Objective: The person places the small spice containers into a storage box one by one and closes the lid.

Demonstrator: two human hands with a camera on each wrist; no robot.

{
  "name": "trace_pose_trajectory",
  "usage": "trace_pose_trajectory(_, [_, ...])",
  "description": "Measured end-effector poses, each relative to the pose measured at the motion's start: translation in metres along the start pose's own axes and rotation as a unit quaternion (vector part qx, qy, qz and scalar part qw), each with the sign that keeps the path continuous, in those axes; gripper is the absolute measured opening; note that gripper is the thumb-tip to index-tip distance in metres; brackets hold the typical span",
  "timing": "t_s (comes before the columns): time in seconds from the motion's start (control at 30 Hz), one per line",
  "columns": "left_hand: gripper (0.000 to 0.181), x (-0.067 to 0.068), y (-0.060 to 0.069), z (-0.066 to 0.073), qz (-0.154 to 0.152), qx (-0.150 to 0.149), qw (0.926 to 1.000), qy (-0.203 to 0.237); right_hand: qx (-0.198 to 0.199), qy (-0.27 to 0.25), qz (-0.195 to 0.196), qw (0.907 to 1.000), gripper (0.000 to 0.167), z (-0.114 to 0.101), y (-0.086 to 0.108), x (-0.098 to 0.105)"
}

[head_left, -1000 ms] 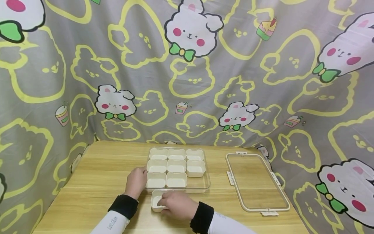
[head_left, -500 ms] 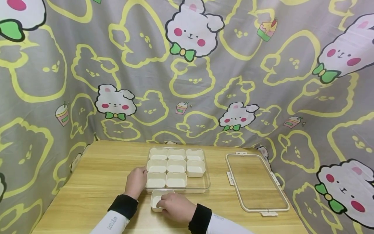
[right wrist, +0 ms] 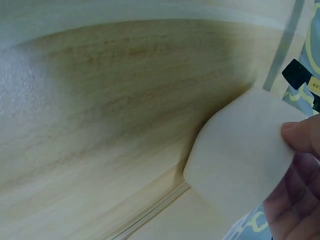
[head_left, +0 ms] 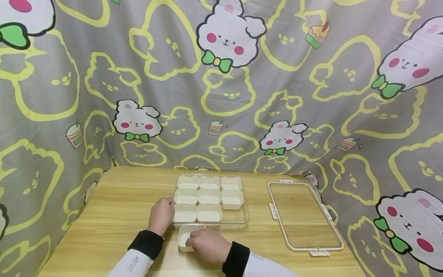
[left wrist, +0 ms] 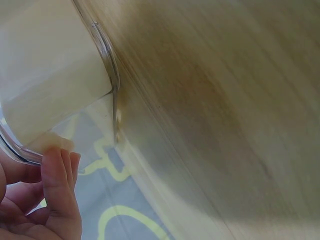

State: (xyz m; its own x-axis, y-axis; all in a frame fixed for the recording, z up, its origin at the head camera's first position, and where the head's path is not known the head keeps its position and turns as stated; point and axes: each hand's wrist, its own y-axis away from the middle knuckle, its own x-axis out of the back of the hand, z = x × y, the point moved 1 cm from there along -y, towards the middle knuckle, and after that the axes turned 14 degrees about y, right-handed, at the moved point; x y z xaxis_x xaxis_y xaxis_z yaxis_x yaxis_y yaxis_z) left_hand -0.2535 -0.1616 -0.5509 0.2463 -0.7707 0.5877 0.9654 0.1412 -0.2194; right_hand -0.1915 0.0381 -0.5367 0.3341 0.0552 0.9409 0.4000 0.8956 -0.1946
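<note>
My left hand [head_left: 162,216] pinches the left side of a clear plastic storage box [head_left: 247,213]. Seen from the left wrist, my fingers [left wrist: 56,172] curl over the clear rim at a rounded corner. Several small cream containers [head_left: 209,197] sit in rows inside the box, with its bare floor showing at the near right corner. Just in front of the box, my right hand [head_left: 212,245] pinches the wall of another cream container [head_left: 183,245], fingers partly inside it. From the right wrist, the thumb presses on this container's [right wrist: 240,150] pale outer wall; several of the fingers are partly hidden.
A clear lid [head_left: 306,215] with a cream frame and side clips lies flat to the right on the wooden table [head_left: 117,192]. A patterned grey curtain [head_left: 235,96] hangs behind the table and along both sides.
My right hand and the cream container have shifted very slightly to the left and nearer. The left hand, box and lid stay where they were.
</note>
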Motion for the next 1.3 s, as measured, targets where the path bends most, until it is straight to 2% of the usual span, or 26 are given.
trace_pose_trajectory(0.33, [0.02, 0.002, 0.001, 0.0, -0.003, 0.002, 0.9999, 0.011, 0.009, 0.006, 0.014, 0.9998, 0.021, -0.001, 0.001, 0.009])
trace_pose_trajectory(0.63, [0.022, 0.002, 0.002, 0.001, -0.007, 0.008, 0.9998, 0.016, 0.015, -0.012, 0.026, 0.9995, 0.024, 0.009, 0.002, 0.031])
trace_pose_trajectory(0.9, [0.022, 0.003, 0.002, 0.001, 0.002, 0.001, 0.9999, 0.013, -0.023, -0.013, 0.058, 0.9979, 0.024, 0.035, 0.01, 0.055])
trace_pose_trajectory(1.1, [0.023, 0.002, 0.002, 0.0, 0.0, 0.004, 0.9999, 0.011, -0.057, -0.022, 0.044, 0.9972, 0.024, 0.057, 0.022, 0.066])
trace_pose_trajectory(1.3, [0.022, 0.001, 0.001, -0.001, -0.007, 0.01, 0.9999, 0.008, -0.089, -0.02, 0.039, 0.995, 0.022, 0.079, 0.038, 0.067])
